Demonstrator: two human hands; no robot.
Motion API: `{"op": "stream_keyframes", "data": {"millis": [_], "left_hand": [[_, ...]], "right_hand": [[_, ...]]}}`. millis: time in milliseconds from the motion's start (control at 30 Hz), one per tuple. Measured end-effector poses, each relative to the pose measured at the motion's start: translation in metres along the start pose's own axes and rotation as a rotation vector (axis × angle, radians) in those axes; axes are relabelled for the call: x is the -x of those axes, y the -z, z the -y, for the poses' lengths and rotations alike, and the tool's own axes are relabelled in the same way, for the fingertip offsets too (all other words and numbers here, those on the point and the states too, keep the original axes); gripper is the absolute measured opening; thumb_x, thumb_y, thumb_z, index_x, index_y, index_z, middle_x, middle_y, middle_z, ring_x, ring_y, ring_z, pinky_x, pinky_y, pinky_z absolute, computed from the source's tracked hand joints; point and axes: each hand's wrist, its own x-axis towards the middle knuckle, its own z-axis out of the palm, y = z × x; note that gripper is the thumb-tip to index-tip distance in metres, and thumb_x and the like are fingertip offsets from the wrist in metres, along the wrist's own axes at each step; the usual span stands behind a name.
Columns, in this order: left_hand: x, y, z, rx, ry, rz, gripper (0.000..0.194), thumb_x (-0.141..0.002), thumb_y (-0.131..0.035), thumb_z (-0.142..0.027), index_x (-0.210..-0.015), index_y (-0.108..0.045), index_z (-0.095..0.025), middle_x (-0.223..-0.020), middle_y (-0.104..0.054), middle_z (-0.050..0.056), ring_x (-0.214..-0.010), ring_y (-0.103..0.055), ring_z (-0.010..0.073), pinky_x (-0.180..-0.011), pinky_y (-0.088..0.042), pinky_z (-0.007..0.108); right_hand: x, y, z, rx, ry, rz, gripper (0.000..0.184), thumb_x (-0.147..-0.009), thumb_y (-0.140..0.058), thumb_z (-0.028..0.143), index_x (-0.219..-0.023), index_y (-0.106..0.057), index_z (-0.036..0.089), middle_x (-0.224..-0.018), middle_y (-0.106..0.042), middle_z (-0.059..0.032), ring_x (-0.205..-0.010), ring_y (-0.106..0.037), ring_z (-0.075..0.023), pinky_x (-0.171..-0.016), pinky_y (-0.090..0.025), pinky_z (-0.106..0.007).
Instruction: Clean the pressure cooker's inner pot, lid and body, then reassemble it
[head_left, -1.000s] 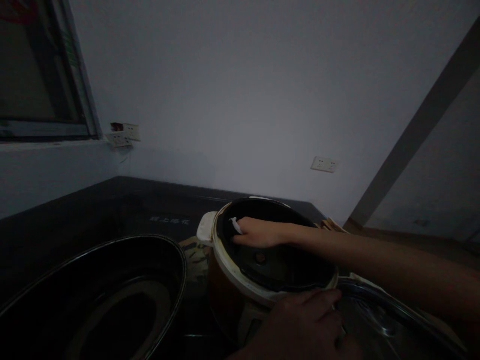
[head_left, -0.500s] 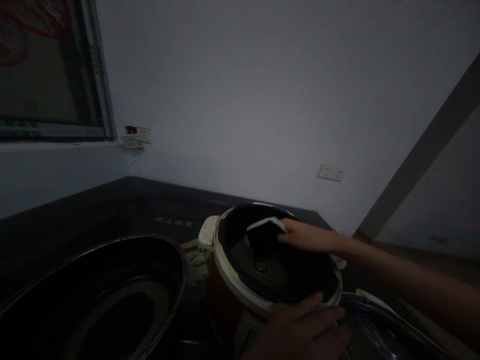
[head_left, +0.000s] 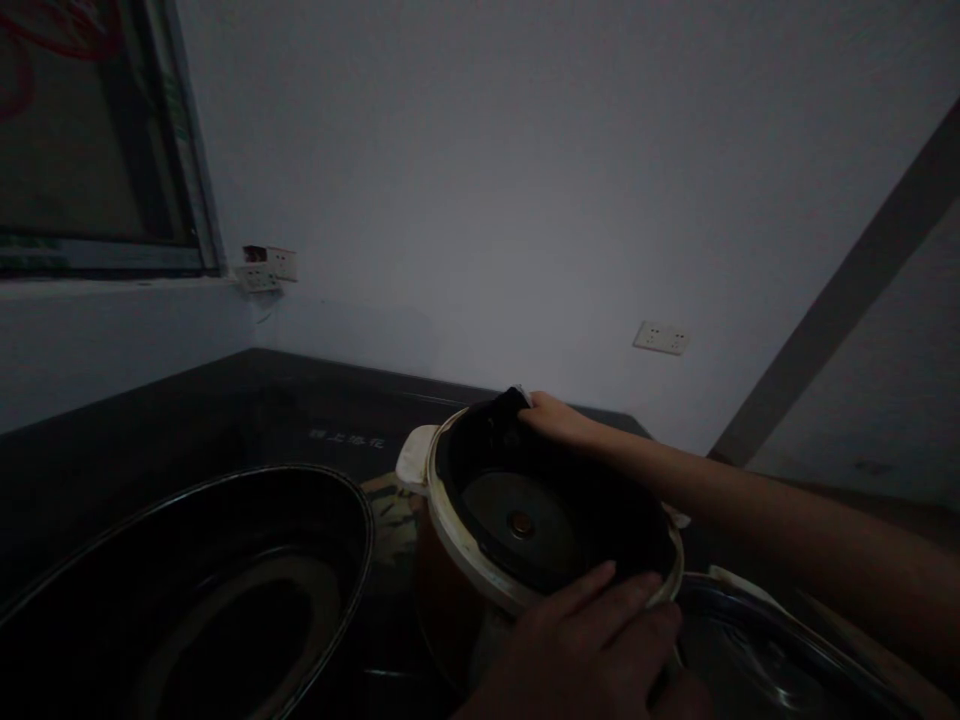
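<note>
An orange rice cooker (head_left: 450, 590) with a cream rim stands open on the dark counter, its black well showing a round plate at the bottom. My right hand (head_left: 555, 422) reaches across to the far rim and presses a dark cloth (head_left: 501, 410) against it, fingers closed on the cloth. My left hand (head_left: 600, 645) lies on the near rim of the cooker, fingers curled over its edge.
A large black wok (head_left: 187, 590) sits to the left of the cooker. A metal lid or pot (head_left: 757, 660) lies at the right. Wall sockets (head_left: 660, 337) and a second socket group (head_left: 264, 268) are on the white wall; a window (head_left: 82, 140) is at upper left.
My right hand has moved the cloth from inside the well, on its left side, up to the far rim. My left hand has stayed on the near rim.
</note>
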Motion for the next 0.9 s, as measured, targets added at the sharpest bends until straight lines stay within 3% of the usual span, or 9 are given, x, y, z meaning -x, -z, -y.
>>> {"op": "stream_keyframes", "data": {"millis": [167, 267, 367, 533, 700, 800, 900], "left_hand": [[0.010, -0.002, 0.001, -0.020, 0.057, 0.044, 0.030, -0.094, -0.046, -0.031, -0.109, -0.065, -0.013, -0.112, -0.071, 0.004, -0.099, -0.068, 0.0131, -0.091, -0.054, 0.024], [0.013, -0.003, 0.000, -0.018, 0.040, 0.094, 0.030, -0.095, -0.045, -0.030, -0.110, -0.064, -0.012, -0.112, -0.071, 0.004, -0.102, -0.067, 0.0138, -0.094, -0.052, 0.025], [0.010, 0.000, -0.002, -0.022, 0.047, 0.083, 0.030, -0.095, -0.043, -0.029, -0.107, -0.065, -0.012, -0.113, -0.071, 0.005, -0.103, -0.067, 0.0134, -0.097, -0.050, 0.026], [0.004, 0.005, -0.007, -0.050, 0.085, 0.024, 0.031, -0.096, -0.042, -0.028, -0.103, -0.066, -0.011, -0.105, -0.073, 0.006, -0.099, -0.068, 0.0128, -0.094, -0.051, 0.022], [0.014, 0.006, -0.009, -0.145, 0.031, 0.090, 0.029, -0.094, -0.046, -0.029, -0.109, -0.065, -0.014, -0.114, -0.070, 0.004, -0.101, -0.067, 0.0131, -0.091, -0.053, 0.021], [0.015, 0.012, -0.011, -0.198, -0.057, 0.095, 0.026, -0.092, -0.051, -0.030, -0.108, -0.065, -0.014, -0.116, -0.069, 0.001, -0.105, -0.065, 0.0107, -0.095, -0.050, 0.019], [0.013, 0.017, -0.011, -0.181, -0.014, 0.077, 0.027, -0.092, -0.052, -0.029, -0.109, -0.065, -0.013, -0.115, -0.070, 0.001, -0.108, -0.063, 0.0085, -0.101, -0.045, 0.020]], "right_hand": [[-0.001, -0.023, 0.034, -0.071, 0.121, 0.123, 0.017, -0.072, -0.044, 0.005, -0.070, -0.058, 0.014, -0.067, -0.061, -0.0018, -0.065, -0.056, -0.0130, -0.060, -0.042, -0.021], [0.021, -0.034, 0.046, -0.111, 0.179, 0.192, 0.018, -0.071, -0.044, 0.002, -0.070, -0.057, 0.014, -0.071, -0.061, -0.0007, -0.069, -0.055, -0.0119, -0.065, -0.043, -0.021], [0.054, -0.036, 0.047, -0.059, 0.147, 0.344, 0.016, -0.073, -0.044, 0.005, -0.064, -0.052, 0.015, -0.063, -0.054, 0.0011, -0.059, -0.049, -0.0107, -0.057, -0.040, -0.021], [0.098, -0.012, 0.032, 0.107, 0.188, 0.604, 0.016, -0.072, -0.045, 0.006, -0.062, -0.055, 0.015, -0.058, -0.052, 0.0033, -0.056, -0.046, -0.0091, -0.054, -0.037, -0.020], [0.106, 0.024, 0.008, 0.154, 0.157, 0.826, 0.021, -0.068, -0.047, 0.001, -0.067, -0.063, 0.014, -0.057, -0.056, 0.0052, -0.055, -0.047, -0.0087, -0.053, -0.038, -0.019], [0.103, 0.035, -0.006, 0.287, 0.124, 0.847, 0.028, -0.065, -0.045, -0.003, -0.071, -0.067, 0.013, -0.060, -0.061, 0.0031, -0.058, -0.052, -0.0109, -0.053, -0.039, -0.020], [0.097, 0.039, -0.025, 0.532, 0.101, 0.712, 0.033, -0.059, -0.047, -0.007, -0.071, -0.069, 0.014, -0.063, -0.065, -0.0012, -0.060, -0.058, -0.0148, -0.055, -0.041, -0.024]]}}
